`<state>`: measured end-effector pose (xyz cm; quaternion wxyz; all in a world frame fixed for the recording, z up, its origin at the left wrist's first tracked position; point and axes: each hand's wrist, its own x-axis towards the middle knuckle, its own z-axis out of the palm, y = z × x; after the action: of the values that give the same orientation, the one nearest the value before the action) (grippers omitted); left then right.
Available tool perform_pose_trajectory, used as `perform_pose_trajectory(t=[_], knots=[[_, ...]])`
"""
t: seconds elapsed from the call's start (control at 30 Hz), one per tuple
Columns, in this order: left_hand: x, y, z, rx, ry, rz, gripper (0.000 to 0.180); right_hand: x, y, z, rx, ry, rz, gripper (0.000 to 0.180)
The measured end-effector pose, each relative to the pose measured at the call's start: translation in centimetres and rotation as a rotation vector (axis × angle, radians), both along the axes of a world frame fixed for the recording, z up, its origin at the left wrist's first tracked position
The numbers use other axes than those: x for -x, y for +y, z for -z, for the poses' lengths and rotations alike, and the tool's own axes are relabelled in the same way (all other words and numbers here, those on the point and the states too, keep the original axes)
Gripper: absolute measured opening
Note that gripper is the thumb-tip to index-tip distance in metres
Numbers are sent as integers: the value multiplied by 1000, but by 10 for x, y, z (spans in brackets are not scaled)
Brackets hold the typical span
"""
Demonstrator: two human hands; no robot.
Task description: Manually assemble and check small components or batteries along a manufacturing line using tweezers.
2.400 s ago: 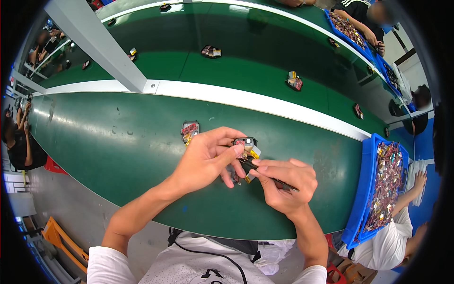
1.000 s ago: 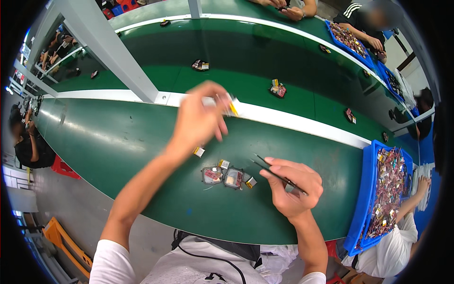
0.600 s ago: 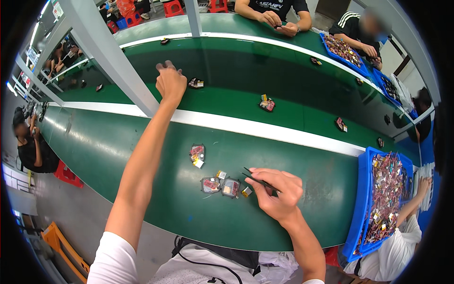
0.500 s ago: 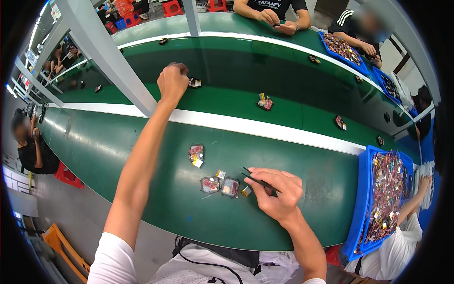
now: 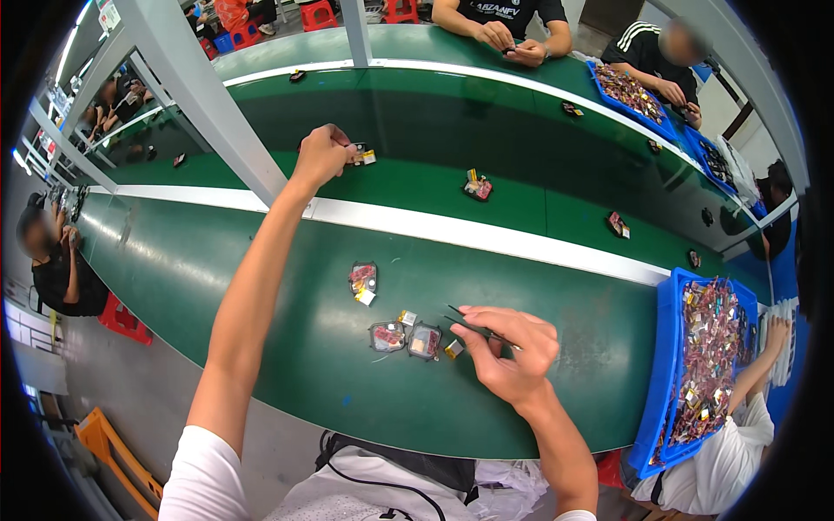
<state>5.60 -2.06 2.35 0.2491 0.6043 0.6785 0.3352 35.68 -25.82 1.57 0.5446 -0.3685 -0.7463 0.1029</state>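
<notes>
Lying near tweezers (image 5: pixel 459 322) — three casings (image 5: pixel 424 342)

Dark, parted tweezers (image 5: pixel 456 322) slant above the green table (image 5: pixel 521 425)

You're in a white short-sleeved T-shirt (image 5: pixel 343 497), and look at that left sleeve (image 5: pixel 206 476), plain and loose around your upper arm! Only a white sliver of the right sleeve (image 5: pixel 577 516) makes it in down low. Fine specks dot your front, a dark print (image 5: pixel 395 514) is cut off below, and a thin black cable (image 5: pixel 417 487) curves down across it. Left hand (image 5: pixel 321 158), right hand (image 5: pixel 514 349): both bare, forearms too!
</notes>
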Motion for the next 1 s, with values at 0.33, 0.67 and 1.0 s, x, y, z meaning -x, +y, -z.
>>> perform_pose_trajectory(t=[0.33,0.67,1.0], knots=[[-65,-183,9,126,-566,332,19,4,-4,3,393,375,-48,19],[-98,-221,18,169,-719,388,19,12,-5,11,535,453,-35,18],[-96,-220,19,127,-736,362,19,15,-4,15,459,332,68,18]])
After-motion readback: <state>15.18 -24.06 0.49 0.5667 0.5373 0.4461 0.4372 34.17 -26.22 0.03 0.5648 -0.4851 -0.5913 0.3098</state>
